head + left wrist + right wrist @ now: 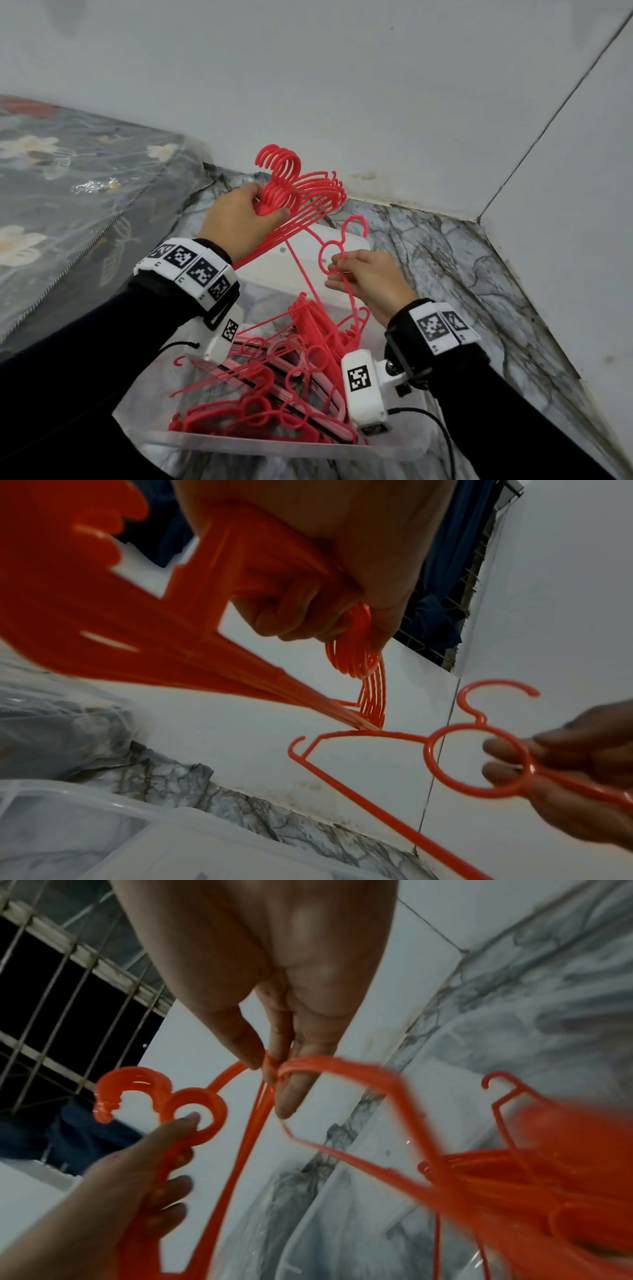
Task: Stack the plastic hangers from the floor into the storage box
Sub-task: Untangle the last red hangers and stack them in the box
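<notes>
My left hand (265, 210) grips a bundle of several red plastic hangers (305, 192) by their neck rings, hooks pointing up, above the box. In the left wrist view the fingers of this hand (308, 615) curl round the bundle (178, 647). My right hand (339, 272) pinches a single red hanger (356, 221) just below its ring, to the right of the bundle; its ring (428, 750) and the pinch (272, 1069) show in the wrist views. Below both hands the clear storage box (274, 448) holds a loose pile of hangers (274, 387).
A white lid (270, 270) lies behind the box. The marble-patterned floor (445, 260) runs to a wall corner (479, 219) at the right. A mattress in a floral plastic cover (68, 192) borders the left side. A barred window (68, 988) appears in the right wrist view.
</notes>
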